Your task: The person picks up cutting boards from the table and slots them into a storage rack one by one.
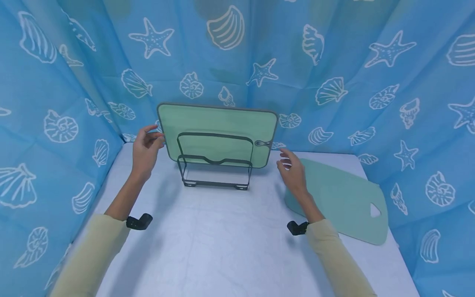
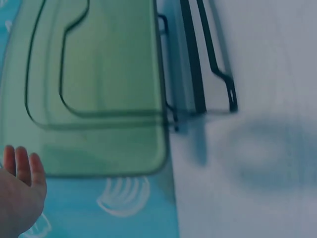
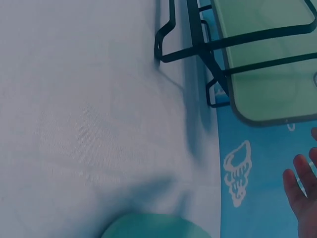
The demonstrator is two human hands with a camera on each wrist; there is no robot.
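Observation:
A light green cutting board (image 1: 219, 119) with a dark grey rim stands on its long edge, leaning back in a black metal rack (image 1: 215, 183). Near the board's lower right corner is a small grey-ringed hole. By the board's left edge is my left hand (image 1: 144, 150), fingers loosely bent; whether they touch the rim I cannot tell. In the left wrist view those fingers (image 2: 22, 166) look relaxed beside the board. Off the board's right edge, apart from it, my right hand (image 1: 293, 171) hangs with loose fingers. Beside and below that hand lies a flat green mat-like board (image 1: 341, 202) with a cut-out handle hole.
The rack stands toward the back of a white-covered table (image 1: 215, 243). A blue curtain (image 1: 282, 53) with white shells and starfish hangs behind and along both sides. Each wrist wears a small black camera (image 1: 139, 222).

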